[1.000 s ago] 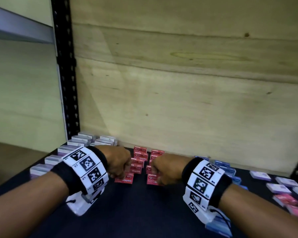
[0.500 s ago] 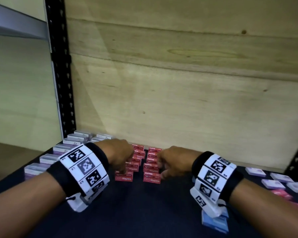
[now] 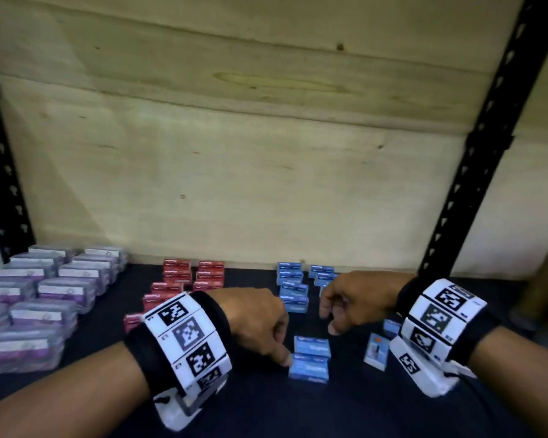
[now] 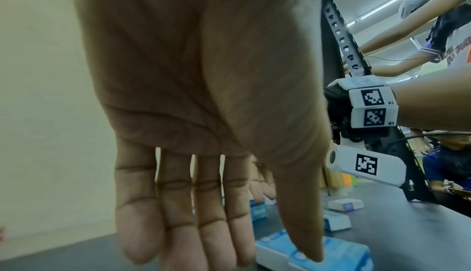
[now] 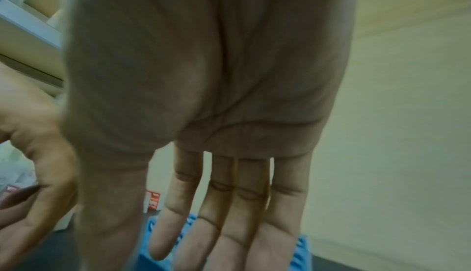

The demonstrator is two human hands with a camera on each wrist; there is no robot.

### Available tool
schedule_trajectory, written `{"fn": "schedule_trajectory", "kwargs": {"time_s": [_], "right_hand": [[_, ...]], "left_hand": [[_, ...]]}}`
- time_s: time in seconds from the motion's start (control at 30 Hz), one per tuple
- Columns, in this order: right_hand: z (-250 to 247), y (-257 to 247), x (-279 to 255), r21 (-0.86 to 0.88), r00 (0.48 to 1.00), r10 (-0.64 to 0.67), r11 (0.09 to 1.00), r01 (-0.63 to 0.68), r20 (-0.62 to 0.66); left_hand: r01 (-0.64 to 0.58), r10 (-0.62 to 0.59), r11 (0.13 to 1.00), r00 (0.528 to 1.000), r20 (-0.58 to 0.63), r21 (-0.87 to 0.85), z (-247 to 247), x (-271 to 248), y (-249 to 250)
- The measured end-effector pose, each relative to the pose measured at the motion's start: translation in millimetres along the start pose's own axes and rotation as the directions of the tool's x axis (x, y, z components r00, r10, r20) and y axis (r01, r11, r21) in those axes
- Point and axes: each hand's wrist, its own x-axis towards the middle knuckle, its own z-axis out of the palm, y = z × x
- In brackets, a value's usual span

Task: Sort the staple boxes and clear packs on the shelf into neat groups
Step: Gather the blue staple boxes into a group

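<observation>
Left hand: fingers straight and relaxed, holding nothing; thumb tip touching the nearest blue staple box.
Right hand: fingers straight, loose, holding nothing, above the blue staple boxes.
Blue staple boxes: two rows mid-shelf toward its back edge; two loose ones nearer the front.
Red staple boxes: two rows left of the blue.
Clear packs: grouped at the shelf's left end.

Shelf surface black. Clear packs show purple with white strips. Red boxes, blue boxes (white lettering, unreadable). My wristbands black with white tiles bearing black square codes. Back panel pale wood.
</observation>
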Motion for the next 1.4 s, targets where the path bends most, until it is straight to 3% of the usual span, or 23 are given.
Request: {"fn": "schedule_trajectory", "kwargs": {"time_s": [0.37, 0.77, 1.1, 1.4], "right_hand": [[26.7, 1.3, -5.2, 0.074, 0.998, -0.057, 0.996, 0.053, 0.041], [26.3, 21.8, -2.6, 0.085, 0.997, 0.007, 0.996, -0.001, -0.072], [21.9, 51.4, -4.5, -0.053, 0.985, 0.104, 0.992, -0.113, -0.140], [21.7, 56.3, 3.4, -0.070, 0.980, 0.138, 0.986, -0.149, -0.146]], "left_hand": [[-0.050, 0.050, 0.999, 0.999, -0.002, -0.005, 11.2, 7.9, 16.5], [-0.009, 0.007, 0.991, 1.000, -0.016, -0.135, 11.1, 15.6, -5.8], [0.117, -0.105, 0.990, 0.985, -0.138, 0.080, 3.8, 28.3, 3.0], [0.131, -0.104, 0.982, 0.977, -0.187, 0.136, 2.2, 43.4, 8.1]]}}
